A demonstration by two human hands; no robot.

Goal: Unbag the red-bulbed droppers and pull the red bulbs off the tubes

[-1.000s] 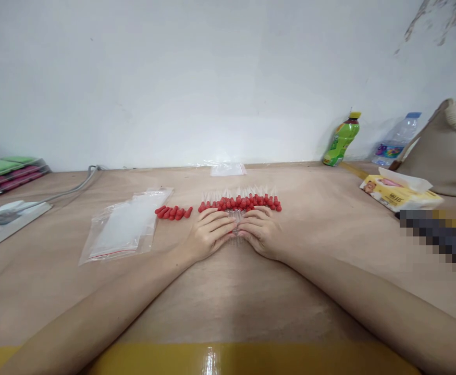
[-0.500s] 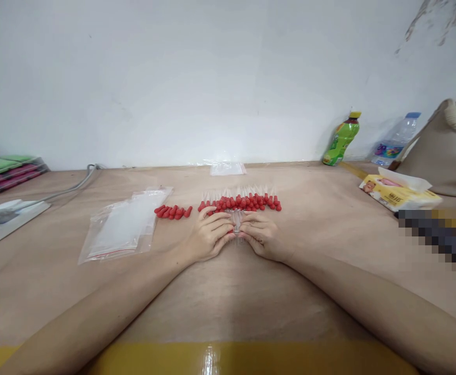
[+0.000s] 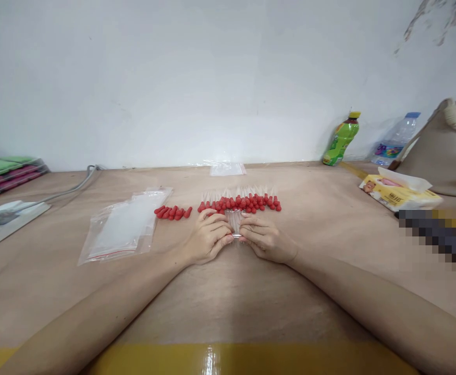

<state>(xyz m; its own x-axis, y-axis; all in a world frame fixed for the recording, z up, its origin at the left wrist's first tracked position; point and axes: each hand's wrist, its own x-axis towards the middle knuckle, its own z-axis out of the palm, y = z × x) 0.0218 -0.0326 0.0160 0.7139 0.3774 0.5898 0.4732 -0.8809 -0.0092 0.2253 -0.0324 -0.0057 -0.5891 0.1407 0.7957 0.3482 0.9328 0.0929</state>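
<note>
My left hand (image 3: 210,237) is closed, its thumb and fingers pinching a red rubber bulb that is mostly hidden by the fingertips. Opposite it, my right hand (image 3: 269,238) is closed on one end of a thin clear tube (image 3: 236,236), which lies level between both sets of fingertips. Several loose clear tubes (image 3: 234,220) lie side by side on the table just beyond. Behind them runs a row of droppers (image 3: 247,202), red bulbs toward me and clear tips pointing away. Several loose red bulbs (image 3: 173,212) sit left of that row.
Clear zip bags (image 3: 122,229) lie on the left, and another small bag (image 3: 228,169) is by the wall. A power strip (image 3: 12,219) with a cable stands far left. Right are a green bottle (image 3: 342,140), a water bottle (image 3: 395,140), a tissue pack (image 3: 399,194) and a beige bag (image 3: 442,151).
The level clear tube between my fingertips now shows plainly. My right hand has shifted slightly to the right; my left hand has barely moved. The droppers and loose bulbs are unchanged.
</note>
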